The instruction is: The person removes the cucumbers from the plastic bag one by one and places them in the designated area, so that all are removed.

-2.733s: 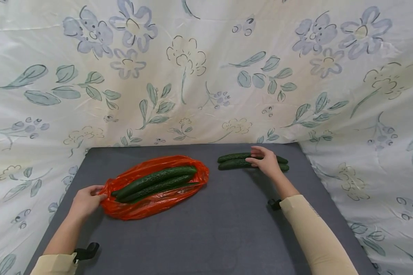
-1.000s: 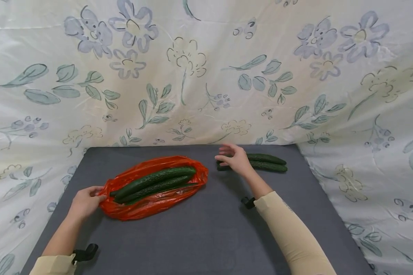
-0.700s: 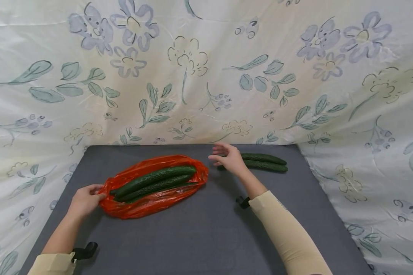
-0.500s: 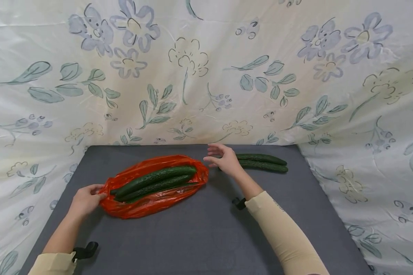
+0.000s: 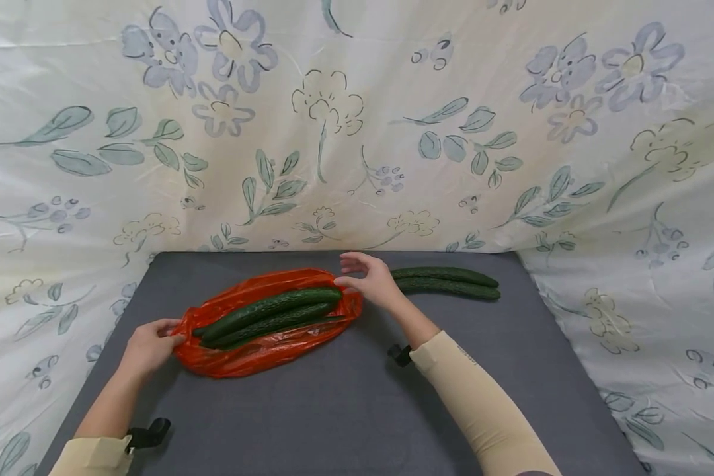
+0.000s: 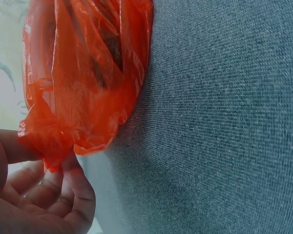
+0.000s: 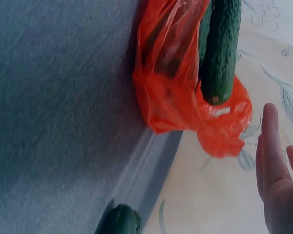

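Note:
A red plastic bag [image 5: 232, 365] lies on the left of the table with several dark green cucumbers [image 5: 270, 307] showing through its long opening. My left hand [image 5: 147, 347] pinches the bag's gathered left end between thumb and fingers; the left wrist view shows this knot of plastic [image 6: 46, 139] close up. Above the bag's right end hovers my right hand [image 5: 370, 283], fingers extended and thumb apart, holding nothing. The right wrist view has these fingers [image 7: 272, 146] apart from the bag. Two more cucumbers [image 5: 452, 273] lie side by side behind the right hand, their left ends hidden by it.
Grey cloth covers the tabletop [image 5: 309, 423]. A floral curtain [image 5: 357, 218] hangs along the table's back edge and both sides. Black camera mounts sit at the left wrist [image 5: 150, 435] and right wrist [image 5: 400, 355].
My right hand has moved left from over the pair of cucumbers to the bag's right end, uncovering more of the pair. The left hand keeps its pinch; bag and cucumbers stay put.

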`<state>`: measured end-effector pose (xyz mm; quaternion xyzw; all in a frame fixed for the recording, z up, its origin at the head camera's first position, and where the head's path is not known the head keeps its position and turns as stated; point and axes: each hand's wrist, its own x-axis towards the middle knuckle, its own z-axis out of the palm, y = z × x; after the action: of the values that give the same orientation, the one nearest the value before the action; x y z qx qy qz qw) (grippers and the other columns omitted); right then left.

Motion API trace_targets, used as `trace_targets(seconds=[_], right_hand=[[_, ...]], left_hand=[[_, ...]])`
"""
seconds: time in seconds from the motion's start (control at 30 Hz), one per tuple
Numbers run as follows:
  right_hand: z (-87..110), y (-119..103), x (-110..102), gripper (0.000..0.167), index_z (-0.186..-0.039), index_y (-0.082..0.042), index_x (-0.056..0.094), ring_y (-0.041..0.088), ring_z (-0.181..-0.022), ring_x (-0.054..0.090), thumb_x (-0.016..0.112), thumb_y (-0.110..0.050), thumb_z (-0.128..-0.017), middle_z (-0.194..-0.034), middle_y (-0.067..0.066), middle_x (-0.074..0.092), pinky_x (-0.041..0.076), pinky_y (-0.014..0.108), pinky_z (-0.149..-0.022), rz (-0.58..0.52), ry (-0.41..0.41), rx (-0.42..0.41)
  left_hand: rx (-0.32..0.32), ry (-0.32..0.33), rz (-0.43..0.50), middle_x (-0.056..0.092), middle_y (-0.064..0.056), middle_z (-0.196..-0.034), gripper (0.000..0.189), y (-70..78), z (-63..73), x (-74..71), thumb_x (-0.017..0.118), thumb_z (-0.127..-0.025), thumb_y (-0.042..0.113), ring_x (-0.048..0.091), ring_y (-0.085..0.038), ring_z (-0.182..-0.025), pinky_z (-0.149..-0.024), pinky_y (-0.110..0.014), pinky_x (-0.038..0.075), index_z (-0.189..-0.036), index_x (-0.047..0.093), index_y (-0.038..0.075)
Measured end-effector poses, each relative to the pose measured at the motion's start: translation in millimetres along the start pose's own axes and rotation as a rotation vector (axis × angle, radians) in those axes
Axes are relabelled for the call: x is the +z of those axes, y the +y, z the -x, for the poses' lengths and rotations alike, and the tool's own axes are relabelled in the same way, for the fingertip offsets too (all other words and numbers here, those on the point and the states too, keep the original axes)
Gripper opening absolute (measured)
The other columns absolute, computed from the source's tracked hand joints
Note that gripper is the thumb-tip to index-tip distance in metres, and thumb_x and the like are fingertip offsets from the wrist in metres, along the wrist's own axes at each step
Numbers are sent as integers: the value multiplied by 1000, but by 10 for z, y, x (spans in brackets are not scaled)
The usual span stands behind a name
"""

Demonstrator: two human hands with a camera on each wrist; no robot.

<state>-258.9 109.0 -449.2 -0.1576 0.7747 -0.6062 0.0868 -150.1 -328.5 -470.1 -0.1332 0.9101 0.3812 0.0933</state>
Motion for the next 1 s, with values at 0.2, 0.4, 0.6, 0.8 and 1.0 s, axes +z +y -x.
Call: trace_targets(seconds=[0.2, 0.4, 0.6, 0.8, 1.0], right_hand=[[1, 20, 102, 57, -138, -17, 59, 36, -123, 60, 81, -19, -85, -135, 14, 62, 58, 51, -84, -11, -60, -13], [-7, 20, 217, 58, -138, -17, 60, 39, -125, 58, 81, -19, -85, -140, 21, 57, 57, 54, -85, -20, -95, -2], [-10, -5, 327, 59, -141, -11, 58, 38, -101, 71, 80, -18, -86, -139, 21, 58, 57, 54, -85, -12, -103, 11], [-60, -12, 411, 60, -142, -9, 57, 39, -91, 73, 79, -19, -88, -140, 21, 58, 57, 53, -83, 22, -120, 3], [-96, -36, 492, 58, -141, -12, 58, 35, -91, 74, 79, -20, -87, -141, 19, 58, 58, 50, -82, 51, -131, 28]], left_hand=[[3, -9, 5, 60, -29, -121, 47, 19, 3, 12, 59, -100, 18, 58, -34, -100, -69, -30, 48, -138, 52, -9], [7, -12, 22, 60, -29, -120, 47, 23, 0, 25, 58, -101, 17, 58, -33, -98, -68, -31, 48, -138, 51, -9], [6, -4, 19, 60, -29, -120, 47, 15, -6, 35, 58, -101, 17, 58, -33, -98, -68, -31, 49, -139, 50, -10], [12, -5, 2, 61, -28, -119, 47, 4, -18, 36, 59, -100, 18, 58, -34, -99, -68, -31, 48, -138, 51, -9], [17, 1, -9, 62, -28, -118, 47, -24, -27, 43, 59, -100, 17, 59, -33, -98, -68, -31, 48, -138, 52, -9]])
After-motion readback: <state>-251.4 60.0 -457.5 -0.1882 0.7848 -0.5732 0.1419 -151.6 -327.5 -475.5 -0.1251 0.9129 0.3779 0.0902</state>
